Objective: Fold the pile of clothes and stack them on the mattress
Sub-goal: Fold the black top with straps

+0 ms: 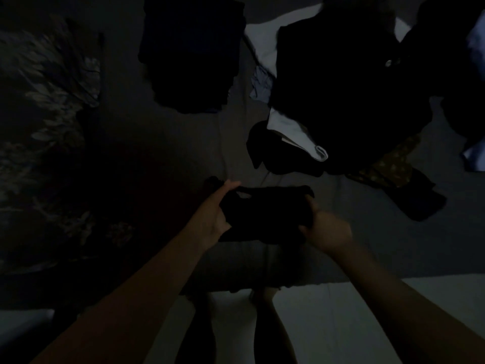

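Observation:
The scene is very dark. A small folded black garment is held between both hands just above the grey mattress. My left hand grips its left end, thumb on top. My right hand grips its right end with curled fingers. A dark folded stack lies at the far middle of the mattress. An unfolded pile of dark and white clothes lies at the far right.
A leaf-patterned blanket or pillow covers the left side. A brown patterned cloth and a dark item lie right of my hands. The mattress edge and pale floor are near me, with my legs below.

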A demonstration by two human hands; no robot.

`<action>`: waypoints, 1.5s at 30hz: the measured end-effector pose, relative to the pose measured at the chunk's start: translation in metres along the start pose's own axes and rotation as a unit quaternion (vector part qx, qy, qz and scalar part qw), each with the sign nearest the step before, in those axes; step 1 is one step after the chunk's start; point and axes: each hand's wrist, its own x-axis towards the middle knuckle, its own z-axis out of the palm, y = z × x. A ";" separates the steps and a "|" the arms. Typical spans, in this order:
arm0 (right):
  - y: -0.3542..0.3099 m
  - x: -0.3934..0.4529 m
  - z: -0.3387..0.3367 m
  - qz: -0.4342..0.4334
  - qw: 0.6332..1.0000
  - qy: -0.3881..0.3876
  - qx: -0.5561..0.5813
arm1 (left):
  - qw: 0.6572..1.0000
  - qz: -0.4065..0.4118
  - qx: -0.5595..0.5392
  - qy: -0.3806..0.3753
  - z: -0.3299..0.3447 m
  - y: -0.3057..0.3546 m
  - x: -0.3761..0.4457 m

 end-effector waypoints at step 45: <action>-0.012 0.018 0.016 -0.115 0.993 0.023 0.014 | 0.987 0.127 -0.084 -0.049 -0.009 0.047 0.014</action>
